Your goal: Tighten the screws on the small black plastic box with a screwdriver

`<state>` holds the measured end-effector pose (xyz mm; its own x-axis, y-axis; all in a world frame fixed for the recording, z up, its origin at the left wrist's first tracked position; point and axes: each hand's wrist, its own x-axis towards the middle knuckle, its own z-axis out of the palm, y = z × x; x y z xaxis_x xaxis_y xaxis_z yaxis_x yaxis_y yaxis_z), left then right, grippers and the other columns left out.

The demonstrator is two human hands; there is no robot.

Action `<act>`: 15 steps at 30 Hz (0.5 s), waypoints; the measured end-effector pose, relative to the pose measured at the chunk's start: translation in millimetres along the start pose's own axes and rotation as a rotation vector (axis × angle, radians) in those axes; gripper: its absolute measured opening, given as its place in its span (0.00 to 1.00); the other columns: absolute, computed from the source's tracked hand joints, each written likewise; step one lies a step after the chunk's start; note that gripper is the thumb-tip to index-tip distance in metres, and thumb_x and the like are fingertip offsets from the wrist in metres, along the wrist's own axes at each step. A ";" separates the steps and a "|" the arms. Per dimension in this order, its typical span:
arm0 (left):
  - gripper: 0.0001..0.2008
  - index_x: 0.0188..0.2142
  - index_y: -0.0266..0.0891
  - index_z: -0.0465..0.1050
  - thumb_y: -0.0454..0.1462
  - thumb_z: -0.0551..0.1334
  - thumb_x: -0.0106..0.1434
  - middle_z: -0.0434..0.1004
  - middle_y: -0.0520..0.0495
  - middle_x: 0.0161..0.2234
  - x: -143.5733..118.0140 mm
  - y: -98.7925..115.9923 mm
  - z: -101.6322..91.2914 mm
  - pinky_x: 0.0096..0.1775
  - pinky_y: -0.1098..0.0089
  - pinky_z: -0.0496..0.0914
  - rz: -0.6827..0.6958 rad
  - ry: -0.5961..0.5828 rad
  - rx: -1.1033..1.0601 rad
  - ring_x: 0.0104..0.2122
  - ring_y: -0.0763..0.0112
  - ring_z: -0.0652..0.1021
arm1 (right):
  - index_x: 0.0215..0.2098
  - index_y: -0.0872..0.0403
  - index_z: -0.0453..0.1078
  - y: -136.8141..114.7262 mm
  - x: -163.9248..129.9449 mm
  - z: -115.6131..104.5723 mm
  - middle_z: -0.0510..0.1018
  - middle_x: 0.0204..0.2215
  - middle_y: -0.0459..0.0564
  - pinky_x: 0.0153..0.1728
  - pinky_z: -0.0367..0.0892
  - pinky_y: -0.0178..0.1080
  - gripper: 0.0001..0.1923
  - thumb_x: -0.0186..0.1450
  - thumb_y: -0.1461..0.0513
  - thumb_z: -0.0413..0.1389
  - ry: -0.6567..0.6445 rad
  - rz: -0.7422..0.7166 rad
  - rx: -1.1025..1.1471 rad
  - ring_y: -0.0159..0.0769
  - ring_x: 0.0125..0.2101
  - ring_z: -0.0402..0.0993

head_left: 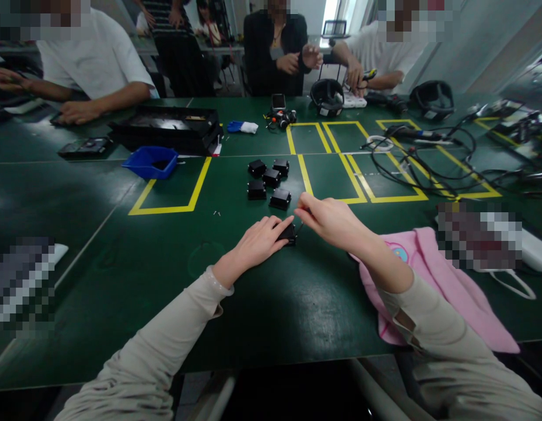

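Observation:
A small black box lies on the green table, partly covered by my left hand, whose fingers grip it and hold it down. Just right of that box, my right hand is closed in a pinch. A thin dark sliver shows below its fingertips, too small to name. Beyond my hands stand several similar black boxes, the nearest box close to my right fingertips. Tiny silvery screws lie on the table to the left.
A blue scoop-shaped bin stands at left, before a black tray. Under my right forearm lies a pink cloth. Black cables coil at right. Yellow tape marks rectangles on the table. Several people are across the table.

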<state>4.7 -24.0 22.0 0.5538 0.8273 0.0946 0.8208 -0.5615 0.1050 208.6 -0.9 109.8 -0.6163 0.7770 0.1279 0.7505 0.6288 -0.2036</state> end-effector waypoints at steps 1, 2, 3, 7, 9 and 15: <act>0.28 0.65 0.43 0.48 0.46 0.52 0.70 0.66 0.43 0.48 0.1 -0.5 1.0 0.47 0.62 0.67 0.000 0.007 0.000 0.45 0.62 0.69 | 0.44 0.54 0.63 0.3 -0.1 0.4 0.76 0.28 0.48 0.26 0.48 0.35 0.14 0.71 0.55 0.40 0.002 -0.003 0.003 0.34 0.26 0.69; 0.28 0.65 0.43 0.48 0.46 0.53 0.70 0.66 0.43 0.48 0.1 -0.9 1.9 0.47 0.62 0.67 0.000 0.012 0.000 0.45 0.62 0.69 | 0.44 0.54 0.62 0.6 -0.2 0.7 0.76 0.29 0.48 0.26 0.48 0.35 0.13 0.71 0.56 0.41 0.004 -0.008 0.011 0.34 0.26 0.69; 0.28 0.65 0.43 0.48 0.45 0.53 0.70 0.66 0.43 0.48 0.1 -1.2 2.6 0.47 0.62 0.67 0.000 0.017 0.000 0.44 0.62 0.69 | 0.45 0.54 0.62 0.8 -0.3 0.8 0.76 0.30 0.49 0.26 0.48 0.35 0.13 0.71 0.57 0.41 0.007 -0.016 0.021 0.34 0.26 0.69; 0.28 0.65 0.43 0.48 0.45 0.53 0.70 0.66 0.43 0.48 0.1 -1.4 2.8 0.46 0.62 0.68 0.011 0.026 0.004 0.44 0.62 0.69 | 0.44 0.54 0.62 0.5 -0.3 -0.6 0.76 0.29 0.49 0.26 0.48 0.35 0.14 0.71 0.56 0.40 0.005 -0.028 0.034 0.34 0.26 0.69; 0.27 0.65 0.43 0.48 0.45 0.53 0.70 0.66 0.43 0.48 0.1 -1.2 2.2 0.46 0.62 0.68 0.013 0.027 0.005 0.43 0.62 0.69 | 0.43 0.53 0.63 -0.1 -0.1 -1.8 0.76 0.28 0.48 0.26 0.47 0.36 0.15 0.71 0.54 0.40 -0.014 -0.017 0.018 0.34 0.26 0.68; 0.28 0.65 0.43 0.48 0.45 0.53 0.70 0.67 0.44 0.48 -0.2 -0.6 1.5 0.46 0.63 0.68 0.010 0.031 0.000 0.44 0.62 0.70 | 0.45 0.54 0.62 -1.3 -0.8 -3.3 0.76 0.29 0.49 0.26 0.48 0.35 0.12 0.70 0.58 0.41 -0.012 -0.020 0.045 0.33 0.25 0.68</act>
<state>4.3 -23.8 20.4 0.5575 0.8206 0.1258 0.8153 -0.5697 0.1038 208.9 -2.2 113.2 -0.6338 0.7640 0.1209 0.7267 0.6417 -0.2450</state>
